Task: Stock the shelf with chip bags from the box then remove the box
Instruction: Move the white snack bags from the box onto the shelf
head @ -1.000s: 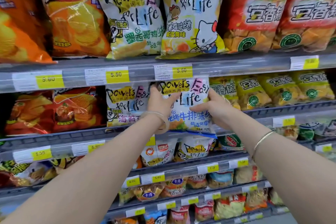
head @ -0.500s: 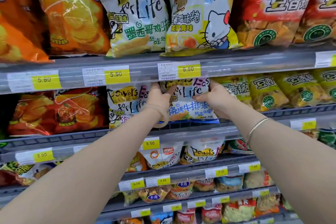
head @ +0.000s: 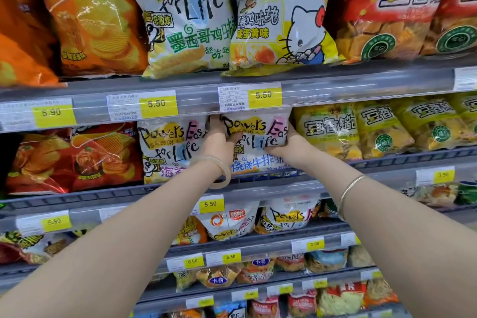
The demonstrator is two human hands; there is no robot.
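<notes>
Chip bag (head: 255,142), both hands gripping, grey shelf (head: 335,183)

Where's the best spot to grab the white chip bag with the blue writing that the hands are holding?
Probably its two upper side edges, from the front, one hand each side. The white chip bag stands upright, wedged between neighbours, top tucked under the shelf rail. The left hand and right hand hold it so.

Left hand (head: 222,141) and right hand (head: 291,143) grip a white chip bag (head: 258,142) upright on the shelf (head: 387,162).
</notes>
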